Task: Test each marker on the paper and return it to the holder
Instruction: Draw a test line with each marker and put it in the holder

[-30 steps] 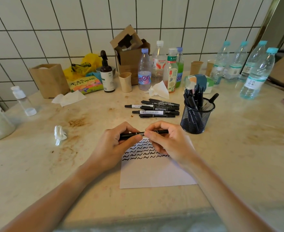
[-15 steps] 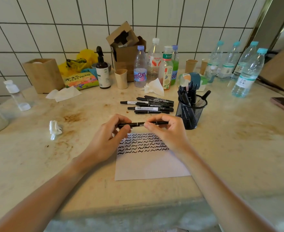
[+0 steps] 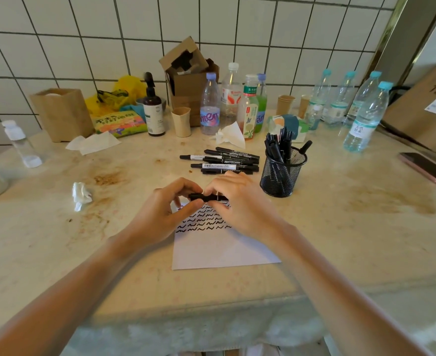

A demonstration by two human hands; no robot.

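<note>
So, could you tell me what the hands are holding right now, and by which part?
Both hold one black marker above the paper: the left hand pinches its left end, the right hand grips its right part.

Black marker (image 3: pixel 208 197) level above paper (image 3: pixel 219 247)

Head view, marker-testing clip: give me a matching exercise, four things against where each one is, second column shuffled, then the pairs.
Things:
1. marker
2. loose markers
3. mesh holder
4. phone

Places:
A. lying flat in a bunch on the counter behind the hands
B. at the far right edge of the counter
C. held level between the left hand and right hand, above the paper
D. standing right of the paper, with markers upright in it

Pairs: 1-C, 2-A, 3-D, 4-B
</note>
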